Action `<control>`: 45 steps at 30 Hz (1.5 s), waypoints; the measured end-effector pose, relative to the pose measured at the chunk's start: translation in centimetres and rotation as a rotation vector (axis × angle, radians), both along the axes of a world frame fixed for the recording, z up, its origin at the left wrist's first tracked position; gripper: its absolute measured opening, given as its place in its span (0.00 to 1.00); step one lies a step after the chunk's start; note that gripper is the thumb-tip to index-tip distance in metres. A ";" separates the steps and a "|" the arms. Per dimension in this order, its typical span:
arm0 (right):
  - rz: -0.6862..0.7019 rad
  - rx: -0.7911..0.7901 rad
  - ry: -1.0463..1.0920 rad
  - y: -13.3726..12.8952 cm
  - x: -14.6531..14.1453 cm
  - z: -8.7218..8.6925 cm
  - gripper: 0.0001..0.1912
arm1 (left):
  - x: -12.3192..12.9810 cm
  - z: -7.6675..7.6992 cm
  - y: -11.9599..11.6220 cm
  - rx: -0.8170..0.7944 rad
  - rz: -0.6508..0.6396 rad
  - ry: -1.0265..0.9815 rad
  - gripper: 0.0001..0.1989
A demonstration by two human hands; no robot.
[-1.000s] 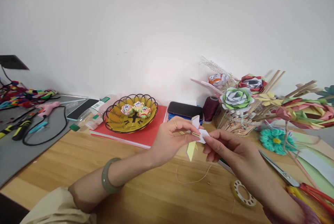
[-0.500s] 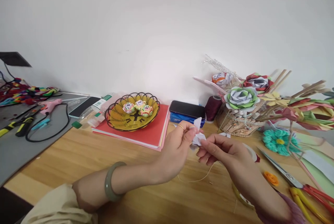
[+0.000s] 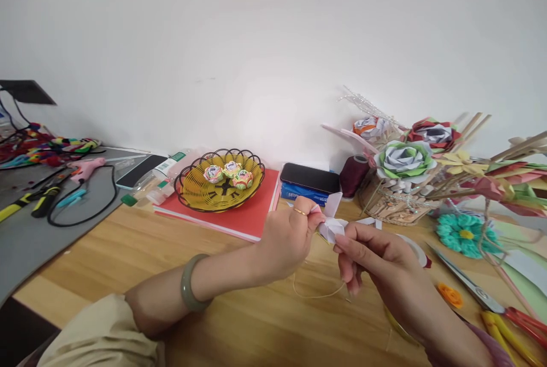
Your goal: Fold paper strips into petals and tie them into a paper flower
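A small piece of folded white paper (image 3: pixel 333 229), with pointed flaps like petals, is held up above the wooden table. My left hand (image 3: pixel 288 236) pinches its left side between thumb and curled fingers. At its lower right edge my right hand (image 3: pixel 378 256) grips with thumb and index finger, the other fingers curled below. A thin cream thread (image 3: pixel 314 297) loops down beneath the hands onto the table. Part of the paper is hidden behind the left fingers.
A yellow woven basket (image 3: pixel 192 199) with three small paper flowers rests on red paper (image 3: pixel 267 207). Behind my hands a phone (image 3: pixel 310 178) tops a blue box. To the right are paper flowers (image 3: pixel 404 159), scissors (image 3: pixel 465 281) and an orange rosette (image 3: pixel 450 295). A pink glue gun (image 3: pixel 86 169) lies left.
My left hand has turned over, its fingers curling more tightly on the paper. The white paper has tilted and shows more of its folded face. The view has shifted slightly.
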State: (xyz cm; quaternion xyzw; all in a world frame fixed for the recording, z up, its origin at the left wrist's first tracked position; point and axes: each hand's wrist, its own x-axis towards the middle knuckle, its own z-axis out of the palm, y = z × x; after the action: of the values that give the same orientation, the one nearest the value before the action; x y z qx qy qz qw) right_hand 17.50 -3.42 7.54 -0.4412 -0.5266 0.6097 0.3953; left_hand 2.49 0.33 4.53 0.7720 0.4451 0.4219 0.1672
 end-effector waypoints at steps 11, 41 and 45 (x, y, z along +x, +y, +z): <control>-0.025 -0.023 0.098 0.0 0.0 -0.4 0.14 | 0.1 0.2 0.2 -0.028 -0.099 -0.207 0.09; -0.057 0.104 -0.027 -0.2 -0.4 -0.6 0.16 | 0.4 0.4 -0.1 -0.196 -0.082 -0.356 0.11; -0.065 0.103 -0.077 -0.3 -0.4 -0.3 0.17 | 0.5 0.5 0.2 -0.251 -0.122 -0.417 0.12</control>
State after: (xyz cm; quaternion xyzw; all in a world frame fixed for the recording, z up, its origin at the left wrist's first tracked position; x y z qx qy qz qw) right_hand 17.06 -3.68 7.24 -0.4602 -0.5575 0.5513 0.4165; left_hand 2.97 0.50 5.05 0.6668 0.4027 0.5025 0.3750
